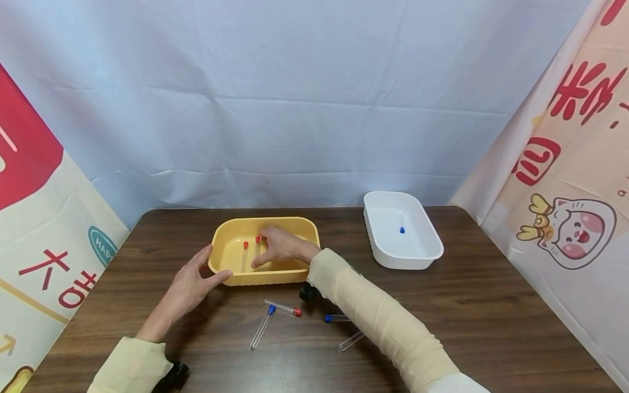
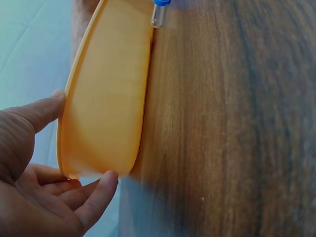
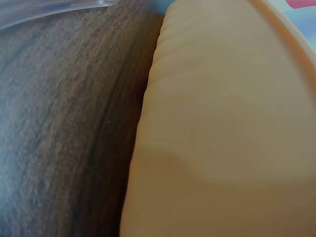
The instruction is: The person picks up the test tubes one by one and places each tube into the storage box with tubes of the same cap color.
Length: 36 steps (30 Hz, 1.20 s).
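Note:
My left hand (image 1: 189,281) holds the left end of a yellow plastic basin (image 1: 267,278), thumb over the front rim and fingers round the side. The left wrist view shows its fingertips (image 2: 109,178) against the basin's wall. Inside the basin, my right hand (image 1: 282,245) reaches down with thumb and fingers spread, beside a red-capped test tube (image 1: 257,246). Another red-capped tube (image 1: 244,256) lies to the left of it. A further red cap shows partly beneath the fingers. The right wrist view has only the basin's outer wall (image 3: 222,118), not the hand.
In front of the basin lie a blue-capped tube (image 1: 262,328) and a red-capped tube (image 1: 285,308). Another blue-capped tube (image 1: 336,318) and a clear tube (image 1: 351,341) are partly hidden by the right forearm. A white basin (image 1: 405,262) with a blue-capped item (image 1: 402,230) stands at the back right.

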Each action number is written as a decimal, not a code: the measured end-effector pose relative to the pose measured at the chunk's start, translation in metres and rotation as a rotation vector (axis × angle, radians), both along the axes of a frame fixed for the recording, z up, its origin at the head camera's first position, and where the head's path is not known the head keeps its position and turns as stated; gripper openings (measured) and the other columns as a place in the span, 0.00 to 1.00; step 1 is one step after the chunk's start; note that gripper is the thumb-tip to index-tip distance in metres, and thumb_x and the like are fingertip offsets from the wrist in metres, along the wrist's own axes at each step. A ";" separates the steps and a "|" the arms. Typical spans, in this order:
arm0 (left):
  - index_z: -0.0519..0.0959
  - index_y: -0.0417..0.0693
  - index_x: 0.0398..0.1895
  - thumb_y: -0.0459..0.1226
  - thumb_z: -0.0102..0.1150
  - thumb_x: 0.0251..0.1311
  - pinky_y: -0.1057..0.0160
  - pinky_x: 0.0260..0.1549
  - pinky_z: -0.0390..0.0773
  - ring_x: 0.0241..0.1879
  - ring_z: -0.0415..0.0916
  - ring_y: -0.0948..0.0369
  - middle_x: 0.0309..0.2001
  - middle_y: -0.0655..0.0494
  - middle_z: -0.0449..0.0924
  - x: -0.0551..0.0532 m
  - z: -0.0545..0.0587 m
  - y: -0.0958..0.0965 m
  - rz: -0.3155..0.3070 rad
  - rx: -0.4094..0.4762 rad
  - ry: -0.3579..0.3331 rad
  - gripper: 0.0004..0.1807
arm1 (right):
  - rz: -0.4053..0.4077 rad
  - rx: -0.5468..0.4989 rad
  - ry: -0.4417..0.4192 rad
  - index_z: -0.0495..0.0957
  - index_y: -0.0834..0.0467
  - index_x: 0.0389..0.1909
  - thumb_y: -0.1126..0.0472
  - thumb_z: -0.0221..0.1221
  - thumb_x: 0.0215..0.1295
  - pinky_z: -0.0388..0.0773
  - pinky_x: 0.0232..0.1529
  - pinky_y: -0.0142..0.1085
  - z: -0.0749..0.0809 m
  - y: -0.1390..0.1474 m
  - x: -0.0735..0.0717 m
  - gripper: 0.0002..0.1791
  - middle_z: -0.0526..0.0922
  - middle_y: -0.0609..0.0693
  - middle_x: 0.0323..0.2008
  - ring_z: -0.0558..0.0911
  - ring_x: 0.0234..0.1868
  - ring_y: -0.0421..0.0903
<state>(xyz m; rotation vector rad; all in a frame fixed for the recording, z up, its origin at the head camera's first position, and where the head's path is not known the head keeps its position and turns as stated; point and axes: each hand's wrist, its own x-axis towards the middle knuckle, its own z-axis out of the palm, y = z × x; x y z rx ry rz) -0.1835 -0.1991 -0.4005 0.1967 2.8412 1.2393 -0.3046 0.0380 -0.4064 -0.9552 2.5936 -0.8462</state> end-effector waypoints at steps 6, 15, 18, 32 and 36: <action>0.50 0.36 0.82 0.51 0.66 0.68 0.35 0.65 0.66 0.70 0.63 0.38 0.78 0.32 0.54 0.000 0.001 0.001 0.005 -0.007 -0.005 0.51 | -0.002 0.005 0.013 0.76 0.67 0.45 0.48 0.78 0.55 0.63 0.30 0.30 -0.001 0.000 0.000 0.31 0.71 0.52 0.32 0.67 0.29 0.41; 0.50 0.39 0.83 0.53 0.66 0.68 0.36 0.63 0.68 0.68 0.65 0.40 0.78 0.34 0.55 0.001 0.002 0.001 0.008 0.004 -0.016 0.51 | 0.023 -0.034 -0.018 0.76 0.69 0.48 0.50 0.73 0.63 0.71 0.39 0.32 0.003 0.005 0.003 0.28 0.76 0.57 0.39 0.72 0.36 0.45; 0.50 0.39 0.83 0.52 0.67 0.68 0.36 0.64 0.68 0.69 0.64 0.40 0.78 0.34 0.55 0.002 0.002 0.001 0.007 0.007 -0.019 0.51 | 0.008 -0.052 -0.040 0.76 0.67 0.52 0.49 0.71 0.65 0.77 0.52 0.37 0.005 0.009 0.004 0.28 0.79 0.59 0.49 0.78 0.48 0.48; 0.49 0.37 0.83 0.52 0.67 0.68 0.34 0.68 0.63 0.72 0.59 0.38 0.79 0.33 0.52 0.001 0.003 0.002 0.007 0.005 -0.032 0.52 | 0.042 -0.112 0.048 0.66 0.68 0.73 0.50 0.64 0.73 0.77 0.59 0.41 0.034 0.029 0.022 0.37 0.73 0.65 0.66 0.78 0.60 0.56; 0.49 0.37 0.82 0.52 0.67 0.68 0.34 0.68 0.63 0.73 0.59 0.38 0.79 0.33 0.53 0.001 0.003 0.001 0.009 0.007 -0.032 0.52 | 0.021 -0.109 0.072 0.66 0.64 0.75 0.49 0.63 0.74 0.77 0.57 0.38 0.045 0.038 0.031 0.37 0.73 0.62 0.67 0.78 0.60 0.51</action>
